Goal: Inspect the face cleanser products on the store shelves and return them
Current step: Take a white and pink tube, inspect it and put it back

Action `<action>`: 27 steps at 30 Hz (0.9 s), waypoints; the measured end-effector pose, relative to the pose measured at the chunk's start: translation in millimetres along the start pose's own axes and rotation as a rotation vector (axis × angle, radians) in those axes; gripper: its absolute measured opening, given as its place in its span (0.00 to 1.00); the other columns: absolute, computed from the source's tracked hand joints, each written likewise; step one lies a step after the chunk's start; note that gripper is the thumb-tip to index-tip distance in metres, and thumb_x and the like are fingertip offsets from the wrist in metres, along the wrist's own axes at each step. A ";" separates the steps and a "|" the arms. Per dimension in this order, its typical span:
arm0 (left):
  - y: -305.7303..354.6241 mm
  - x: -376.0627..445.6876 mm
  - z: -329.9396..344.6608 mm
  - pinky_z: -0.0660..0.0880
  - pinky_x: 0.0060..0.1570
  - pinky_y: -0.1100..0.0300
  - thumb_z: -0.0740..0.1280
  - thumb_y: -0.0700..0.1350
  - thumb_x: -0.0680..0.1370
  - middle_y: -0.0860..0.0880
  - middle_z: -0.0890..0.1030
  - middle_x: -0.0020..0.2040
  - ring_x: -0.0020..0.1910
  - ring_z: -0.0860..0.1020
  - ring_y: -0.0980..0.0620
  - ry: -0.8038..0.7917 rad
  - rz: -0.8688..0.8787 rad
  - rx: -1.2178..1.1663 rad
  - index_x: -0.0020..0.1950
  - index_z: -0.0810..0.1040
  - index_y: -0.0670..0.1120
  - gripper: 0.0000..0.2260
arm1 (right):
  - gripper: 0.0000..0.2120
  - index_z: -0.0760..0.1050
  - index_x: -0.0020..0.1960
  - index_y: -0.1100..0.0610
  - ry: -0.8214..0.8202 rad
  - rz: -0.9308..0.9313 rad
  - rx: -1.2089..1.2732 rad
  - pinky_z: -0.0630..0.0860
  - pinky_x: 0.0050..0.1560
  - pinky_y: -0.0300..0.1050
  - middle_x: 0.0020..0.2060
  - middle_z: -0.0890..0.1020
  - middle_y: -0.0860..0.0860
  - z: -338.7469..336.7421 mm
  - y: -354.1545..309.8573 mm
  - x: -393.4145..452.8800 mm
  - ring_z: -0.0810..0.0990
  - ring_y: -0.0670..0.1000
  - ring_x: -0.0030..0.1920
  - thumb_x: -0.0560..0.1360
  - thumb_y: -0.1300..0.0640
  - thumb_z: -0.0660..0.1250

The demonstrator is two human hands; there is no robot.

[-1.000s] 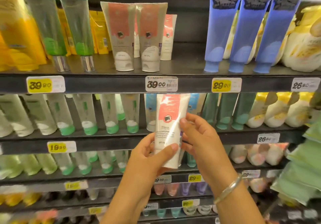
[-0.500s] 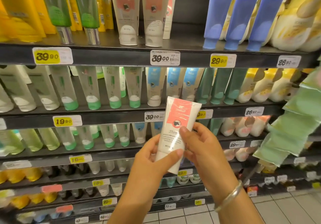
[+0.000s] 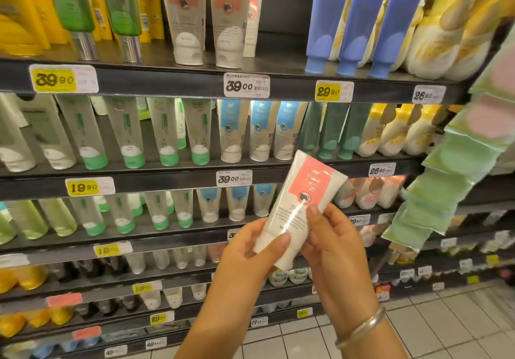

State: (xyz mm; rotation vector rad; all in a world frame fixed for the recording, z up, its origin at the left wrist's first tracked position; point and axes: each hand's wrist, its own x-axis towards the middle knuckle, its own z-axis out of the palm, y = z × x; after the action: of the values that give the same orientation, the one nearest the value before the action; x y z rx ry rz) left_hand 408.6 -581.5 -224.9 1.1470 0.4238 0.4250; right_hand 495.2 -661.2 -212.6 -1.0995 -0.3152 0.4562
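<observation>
Inspection is in hand: left hand (image 3: 252, 243) and right hand (image 3: 331, 243) each grip the pink-labelled cleanser tube (image 3: 299, 208), tilted, well below its matching tubes (image 3: 206, 21) on the top shelf (image 3: 167, 80). Next, probably lift it back beside them.

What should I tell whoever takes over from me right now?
Left hand grips the pink-label cleanser tube near its cap end; right hand pinches its side.
The tube is tilted, label facing you, off the shelf.
Matching tubes stand on the top shelf above the 39.00 tag.
Done: tube picked.
Left: finish inspecting, return it there.
</observation>
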 end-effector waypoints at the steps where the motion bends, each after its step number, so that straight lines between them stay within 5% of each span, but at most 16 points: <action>1: 2.9 1.8 2.7 0.79 0.51 0.59 0.71 0.52 0.63 0.50 0.84 0.52 0.52 0.82 0.52 -0.008 -0.004 -0.040 0.59 0.78 0.48 0.25 | 0.15 0.77 0.53 0.59 0.002 -0.019 0.029 0.79 0.44 0.47 0.47 0.84 0.56 0.8 -3.9 3.1 0.81 0.55 0.47 0.69 0.53 0.66; 3: 9.6 5.5 6.8 0.79 0.51 0.59 0.69 0.49 0.66 0.46 0.84 0.53 0.51 0.82 0.50 -0.031 -0.007 -0.118 0.60 0.77 0.43 0.23 | 0.15 0.77 0.54 0.59 -0.007 -0.059 0.085 0.79 0.42 0.45 0.46 0.84 0.55 2.8 -12.3 10.4 0.81 0.54 0.45 0.69 0.54 0.66; 8: 22.9 14.7 12.4 0.79 0.51 0.58 0.67 0.47 0.70 0.44 0.83 0.54 0.51 0.82 0.50 -0.068 -0.004 -0.192 0.59 0.78 0.41 0.19 | 0.20 0.74 0.60 0.60 -0.040 -0.129 0.187 0.80 0.53 0.51 0.53 0.83 0.57 7.4 -27.6 27.9 0.81 0.55 0.54 0.70 0.55 0.66; 13: 33.8 31.9 28.5 0.78 0.40 0.62 0.69 0.47 0.69 0.43 0.84 0.49 0.42 0.81 0.51 -0.060 0.038 -0.189 0.57 0.78 0.37 0.20 | 0.23 0.70 0.61 0.61 -0.047 -0.156 0.307 0.81 0.48 0.46 0.53 0.83 0.57 4.5 -42.0 46.7 0.82 0.54 0.53 0.68 0.56 0.67; 20: 39.9 48.1 54.7 0.78 0.54 0.56 0.71 0.46 0.72 0.44 0.83 0.54 0.54 0.82 0.48 -0.065 0.095 -0.163 0.57 0.79 0.41 0.16 | 0.25 0.69 0.62 0.61 -0.133 -0.188 0.359 0.80 0.43 0.40 0.49 0.85 0.54 -8.3 -69.5 66.2 0.83 0.50 0.49 0.67 0.57 0.67; 27: 37.3 46.5 71.5 0.80 0.46 0.58 0.69 0.48 0.72 0.42 0.83 0.53 0.50 0.83 0.47 -0.018 0.169 -0.225 0.51 0.83 0.42 0.13 | 0.23 0.70 0.62 0.60 -0.184 -0.220 0.375 0.80 0.43 0.40 0.48 0.85 0.52 -17.2 -78.1 70.0 0.84 0.49 0.48 0.68 0.56 0.67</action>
State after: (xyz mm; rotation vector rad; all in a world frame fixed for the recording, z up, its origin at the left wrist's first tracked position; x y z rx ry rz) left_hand 481.6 -599.3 -169.9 0.9702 0.2562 0.5945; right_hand 579.0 -668.9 -147.7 -0.6496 -0.4857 0.4006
